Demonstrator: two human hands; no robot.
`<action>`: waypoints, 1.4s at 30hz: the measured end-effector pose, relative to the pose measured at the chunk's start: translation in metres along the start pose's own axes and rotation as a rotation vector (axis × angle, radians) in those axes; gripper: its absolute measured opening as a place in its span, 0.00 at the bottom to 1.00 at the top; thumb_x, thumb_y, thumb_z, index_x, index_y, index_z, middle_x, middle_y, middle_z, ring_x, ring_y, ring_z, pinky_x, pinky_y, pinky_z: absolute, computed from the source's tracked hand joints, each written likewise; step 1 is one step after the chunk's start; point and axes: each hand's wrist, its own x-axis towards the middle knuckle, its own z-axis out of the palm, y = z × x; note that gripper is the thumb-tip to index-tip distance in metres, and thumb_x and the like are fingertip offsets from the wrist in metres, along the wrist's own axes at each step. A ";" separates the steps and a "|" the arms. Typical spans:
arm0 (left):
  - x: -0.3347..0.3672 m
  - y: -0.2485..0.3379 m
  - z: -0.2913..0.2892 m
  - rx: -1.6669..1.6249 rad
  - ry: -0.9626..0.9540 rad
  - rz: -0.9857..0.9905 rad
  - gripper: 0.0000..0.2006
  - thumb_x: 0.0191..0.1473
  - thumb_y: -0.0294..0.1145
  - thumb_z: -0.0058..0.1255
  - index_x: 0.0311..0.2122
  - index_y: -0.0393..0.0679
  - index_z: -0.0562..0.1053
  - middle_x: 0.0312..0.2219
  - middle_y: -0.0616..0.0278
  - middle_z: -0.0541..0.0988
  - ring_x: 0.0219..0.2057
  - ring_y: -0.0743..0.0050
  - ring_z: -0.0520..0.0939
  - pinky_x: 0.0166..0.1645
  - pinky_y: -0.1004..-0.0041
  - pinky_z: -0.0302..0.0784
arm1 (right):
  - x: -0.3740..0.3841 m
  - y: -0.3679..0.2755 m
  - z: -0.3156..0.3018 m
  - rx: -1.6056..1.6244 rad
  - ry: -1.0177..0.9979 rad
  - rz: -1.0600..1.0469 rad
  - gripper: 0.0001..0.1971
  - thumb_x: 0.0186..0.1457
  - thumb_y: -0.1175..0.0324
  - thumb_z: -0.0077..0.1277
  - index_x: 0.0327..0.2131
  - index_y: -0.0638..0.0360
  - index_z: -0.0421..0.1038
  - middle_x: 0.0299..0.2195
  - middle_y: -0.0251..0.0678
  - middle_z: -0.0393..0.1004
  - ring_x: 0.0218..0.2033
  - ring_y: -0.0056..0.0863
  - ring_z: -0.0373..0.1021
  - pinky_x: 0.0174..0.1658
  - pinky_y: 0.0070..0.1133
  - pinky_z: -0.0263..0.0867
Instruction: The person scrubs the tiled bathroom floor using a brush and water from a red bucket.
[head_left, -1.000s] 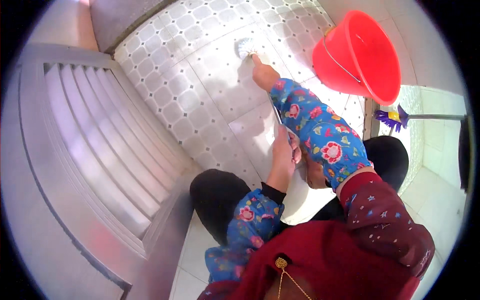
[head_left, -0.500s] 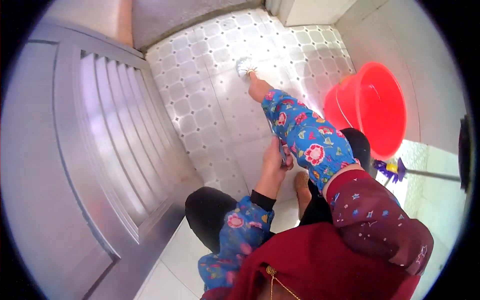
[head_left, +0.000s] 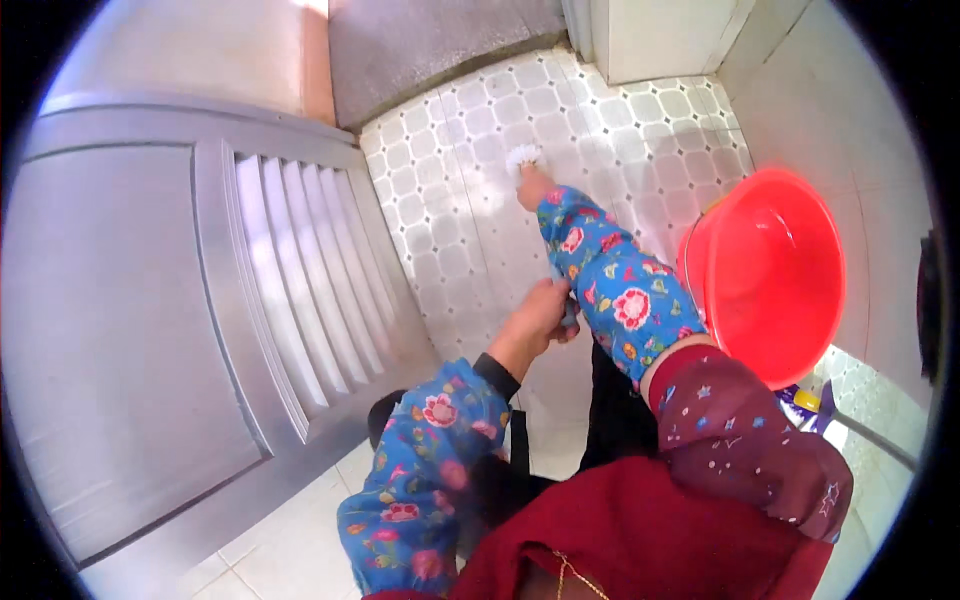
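My right hand [head_left: 535, 188] reaches forward over the tiled floor, its fingers closed at the neck of a scrub brush. The brush's white bristle head [head_left: 523, 157] is against or just over the floor tiles. Nearer to me, my left hand [head_left: 538, 312] is wrapped round a grey-blue handle [head_left: 569, 316]. That handle seems to run forward beneath my right sleeve to the brush head; the sleeve hides its middle.
On the right stands a red bucket [head_left: 775, 275] beside the wall. A purple and yellow tool with a metal pole [head_left: 870, 437] lies near it. A grey louvred door [head_left: 120, 320] fills the left side. A raised threshold [head_left: 440, 45] borders the floor at the far end.
The whole view has shifted, with bucket, door and floor appearing lower and further right. Both hands keep their grip. The brush head sits slightly nearer the far edge of the floor.
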 end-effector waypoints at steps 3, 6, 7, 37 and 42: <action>-0.013 0.017 -0.016 0.426 0.007 -0.045 0.15 0.52 0.43 0.36 0.33 0.41 0.64 0.20 0.59 0.70 0.13 0.68 0.72 0.14 0.71 0.65 | -0.006 -0.011 0.012 0.048 -0.035 -0.055 0.26 0.44 0.72 0.38 0.51 0.62 0.51 0.35 0.58 0.68 0.39 0.51 0.66 0.41 0.39 0.61; -0.039 0.053 -0.029 0.848 -0.027 -0.102 0.18 0.52 0.44 0.37 0.39 0.38 0.66 0.25 0.53 0.74 0.19 0.62 0.77 0.21 0.66 0.71 | -0.011 -0.020 0.011 -0.058 0.055 -0.088 0.25 0.44 0.72 0.38 0.50 0.62 0.52 0.35 0.57 0.68 0.38 0.51 0.66 0.40 0.39 0.61; -0.034 0.054 -0.047 1.037 -0.045 0.119 0.19 0.52 0.44 0.38 0.40 0.39 0.67 0.26 0.51 0.75 0.23 0.60 0.78 0.26 0.66 0.72 | -0.012 -0.013 0.007 -0.101 0.083 -0.095 0.25 0.44 0.72 0.38 0.50 0.62 0.53 0.34 0.57 0.69 0.37 0.51 0.66 0.39 0.39 0.61; 0.158 0.030 -0.113 0.845 -0.093 1.628 0.07 0.31 0.28 0.52 0.14 0.49 0.64 0.11 0.64 0.63 0.22 0.64 0.68 0.31 0.66 0.61 | -0.246 -0.107 -0.107 1.012 -0.253 0.783 0.24 0.57 0.66 0.36 0.57 0.53 0.47 0.20 0.31 0.62 0.09 0.18 0.57 0.12 0.14 0.54; 0.212 0.080 -0.138 0.805 0.101 1.762 0.07 0.29 0.31 0.49 0.10 0.52 0.63 0.10 0.66 0.64 0.16 0.65 0.67 0.25 0.67 0.61 | -0.178 -0.125 -0.085 1.034 -0.179 0.692 0.24 0.57 0.64 0.36 0.57 0.53 0.46 0.19 0.29 0.63 0.09 0.18 0.58 0.11 0.14 0.53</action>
